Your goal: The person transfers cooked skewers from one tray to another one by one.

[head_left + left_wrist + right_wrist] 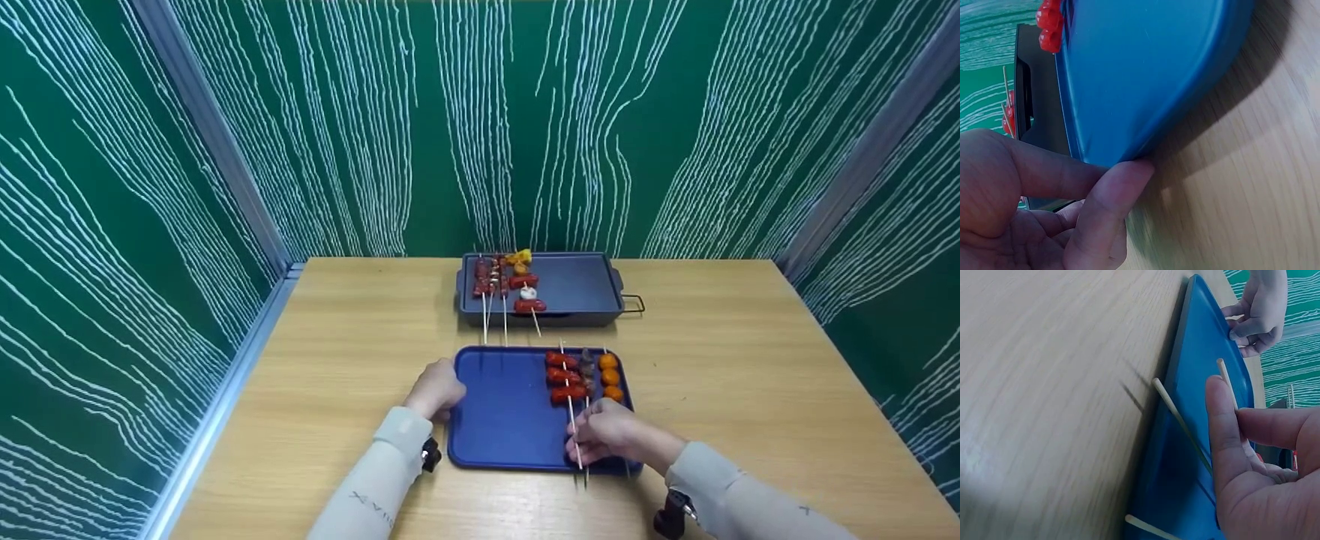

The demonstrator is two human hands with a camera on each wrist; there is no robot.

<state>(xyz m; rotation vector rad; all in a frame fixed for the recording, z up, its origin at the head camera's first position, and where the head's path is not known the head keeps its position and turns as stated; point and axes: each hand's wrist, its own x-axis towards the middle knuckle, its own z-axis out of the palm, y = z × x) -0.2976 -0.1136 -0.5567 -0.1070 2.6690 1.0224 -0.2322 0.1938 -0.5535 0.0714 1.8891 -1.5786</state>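
A blue tray (510,427) lies on the table, its left rim pinched between the thumb and fingers of my left hand (436,390). My right hand (609,431) pinches the bare stick end of a skewer with red pieces (564,376) over the tray's right part. Beside it are a skewer of greyish-brown meat (587,367) and one of orange balls (610,377). The right wrist view shows the held stick (1227,382) between thumb and finger, with another stick (1176,413) jutting over the tray's near rim.
Behind the tray stands a dark grill pan (574,281) with a wire handle (634,303) on its right. Several skewers (493,276) lie on its left side, their sticks over the front edge. Green walls with white lines (465,112) enclose the wooden table (337,337).
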